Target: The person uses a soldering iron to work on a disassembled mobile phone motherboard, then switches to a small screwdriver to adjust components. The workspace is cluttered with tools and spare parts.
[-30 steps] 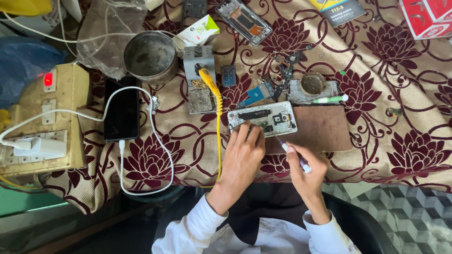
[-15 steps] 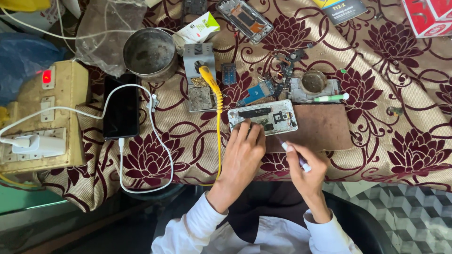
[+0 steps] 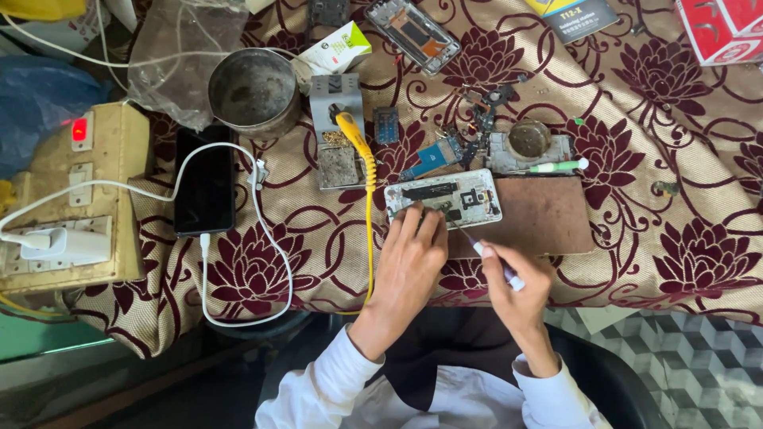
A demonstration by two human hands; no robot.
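An opened phone (image 3: 445,196) with its back off lies on the patterned cloth, partly on a brown mat (image 3: 540,214). My left hand (image 3: 409,262) rests flat with its fingertips pressing on the phone's near edge. My right hand (image 3: 517,286) grips a thin screwdriver (image 3: 486,253) with a white handle, its tip angled up-left into the phone's insides.
A yellow-handled soldering iron (image 3: 354,131) sits in its grey stand (image 3: 335,127), its yellow cable running toward me. A metal bowl (image 3: 253,89), a black phone (image 3: 205,181) on a white charging cable, a yellowed power strip (image 3: 63,199), loose phone parts (image 3: 445,151) and a second phone frame (image 3: 413,33) surround the work.
Both hands keep their hold and place; the view has only drifted slightly.
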